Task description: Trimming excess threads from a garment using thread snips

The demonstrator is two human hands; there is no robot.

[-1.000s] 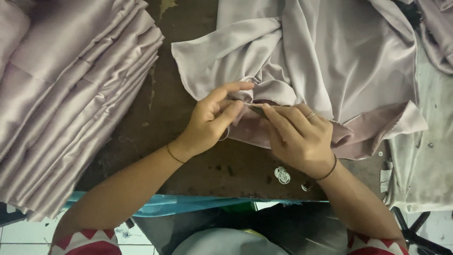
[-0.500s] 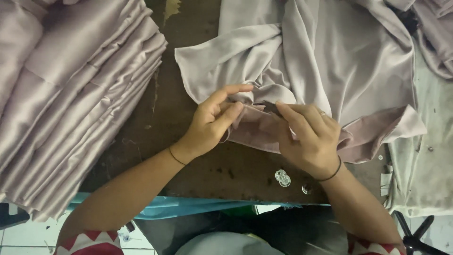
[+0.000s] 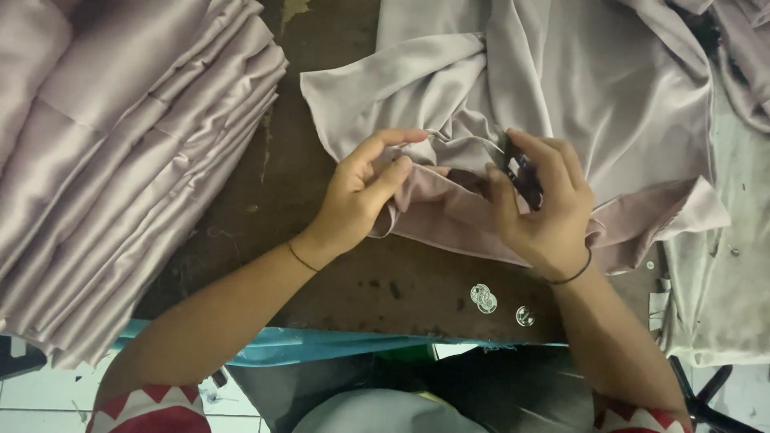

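Pale mauve satin cloth (image 3: 561, 96), loose and rumpled, spread over the far right of the tabletop (image 3: 385, 281), its near edge folded over to show a pinker underside. Bunched at mid-scene between both hands.

Left hand (image 3: 365, 192) closed on a fold of the near edge, thumb and forefinger pinching it, the other fingers curled beneath. Right hand (image 3: 541, 208) just beside it, fingers bent round a small dark tool (image 3: 520, 172), perhaps snips, pressed against the same fold; too hidden to name for sure. Thin band on each wrist.

By the look of it: light, limp, slippery stuff, no stiffness at all, likely to slide off itself and slip from a loose hold. Best taken by a hem or a fold, pinched firmly between fingertips, rather than by the flat middle, where nothing offers purchase. Prone to snagging on anything sharp.

Near the right wrist, on bare dark wood: three small round metal pieces, two touching (image 3: 483, 298) and one (image 3: 524, 316) a little to the right, apart from the cloth.

Far left: a tall stack (image 3: 120, 160) of folded cloths of the same colour, edges stepped, well apart from the hands, a strip of worn brown tabletop between.

Far right: another pale cloth (image 3: 722, 305) hanging off the edge. Along the near edge, a blue strip (image 3: 321, 341); below it, red-and-white patterned sleeves.
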